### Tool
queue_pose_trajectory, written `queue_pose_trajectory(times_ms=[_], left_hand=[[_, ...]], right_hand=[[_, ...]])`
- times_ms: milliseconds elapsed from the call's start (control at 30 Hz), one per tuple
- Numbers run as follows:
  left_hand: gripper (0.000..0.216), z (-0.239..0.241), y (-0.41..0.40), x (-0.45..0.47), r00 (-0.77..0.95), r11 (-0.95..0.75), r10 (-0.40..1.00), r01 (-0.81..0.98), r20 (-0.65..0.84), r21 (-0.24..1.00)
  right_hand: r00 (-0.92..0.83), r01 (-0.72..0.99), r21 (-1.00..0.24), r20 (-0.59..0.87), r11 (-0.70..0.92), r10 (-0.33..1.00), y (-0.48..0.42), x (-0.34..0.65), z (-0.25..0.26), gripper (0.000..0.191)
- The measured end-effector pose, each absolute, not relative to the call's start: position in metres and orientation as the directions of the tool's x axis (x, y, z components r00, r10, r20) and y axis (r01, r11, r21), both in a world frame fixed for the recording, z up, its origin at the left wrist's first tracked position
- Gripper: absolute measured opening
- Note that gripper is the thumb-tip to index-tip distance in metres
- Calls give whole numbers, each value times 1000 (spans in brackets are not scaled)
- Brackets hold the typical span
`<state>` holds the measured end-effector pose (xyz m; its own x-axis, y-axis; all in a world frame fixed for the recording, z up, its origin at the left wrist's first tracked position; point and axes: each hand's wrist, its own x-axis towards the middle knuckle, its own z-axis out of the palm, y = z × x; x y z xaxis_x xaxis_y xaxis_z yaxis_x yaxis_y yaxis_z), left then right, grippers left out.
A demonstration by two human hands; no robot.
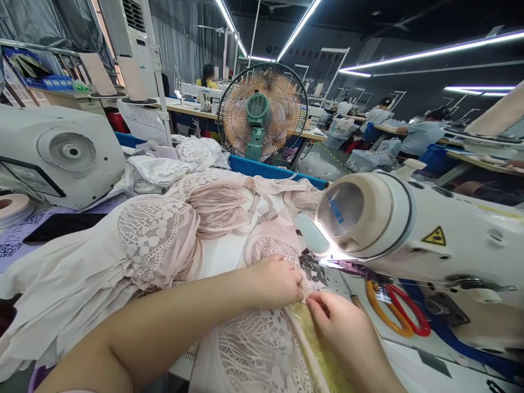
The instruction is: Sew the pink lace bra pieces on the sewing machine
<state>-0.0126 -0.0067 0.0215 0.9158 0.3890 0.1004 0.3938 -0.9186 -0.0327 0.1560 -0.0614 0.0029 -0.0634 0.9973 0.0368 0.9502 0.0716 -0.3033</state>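
Observation:
A pale pink lace garment (262, 344) lies on the sewing table and runs under the presser foot (311, 266) of a white sewing machine (413, 229). My left hand (278, 281) rests on the lace just left of the foot, fingers curled down and pressing the fabric. My right hand (341, 325) sits close in front of the foot, fingertips pinched on the edge of the lace. Both hands nearly touch each other at the seam. The machine's lamp throws a bright glare over the needle area.
A heap of similar pink and white lace pieces (164, 240) fills the table to the left. Orange and red scissor handles (397, 308) lie under the machine arm. A standing fan (262, 112) is behind. Another white machine (57, 155) sits far left. Other workers sit at the back right.

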Motion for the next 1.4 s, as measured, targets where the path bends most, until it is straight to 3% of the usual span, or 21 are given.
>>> queue_pose_trajectory(times_ms=[233, 367, 500, 633, 833, 1100, 1400], left_hand=[[20, 15, -1, -13, 922, -933, 355, 359, 152, 0], [13, 11, -2, -11, 920, -932, 360, 364, 154, 4], [25, 10, -4, -8, 898, -914, 400, 405, 186, 11], [21, 7, -2, -6, 894, -900, 429, 436, 127, -27], [24, 3, 6, -8, 872, -878, 465, 477, 153, -49], [31, 6, 11, -10, 856, -857, 512, 515, 74, -15], [35, 14, 15, -10, 743, -742, 669, 668, -7, -52]], right_hand=[[-39, 975, -219, -19, 34, 999, -61, 156, 5, 33], [-78, 948, -314, -62, 55, 995, -65, 171, -5, 37], [-133, 888, -453, -104, 72, 986, -67, 180, -13, 49], [-151, 827, -560, -155, 40, 976, -63, 175, -7, 61], [-170, 894, -449, -336, 1, 926, -60, 166, -1, 69], [-202, 795, -605, -187, 49, 961, -84, 185, -13, 61], [-104, 681, -731, -44, 39, 994, -96, 194, -15, 43]])
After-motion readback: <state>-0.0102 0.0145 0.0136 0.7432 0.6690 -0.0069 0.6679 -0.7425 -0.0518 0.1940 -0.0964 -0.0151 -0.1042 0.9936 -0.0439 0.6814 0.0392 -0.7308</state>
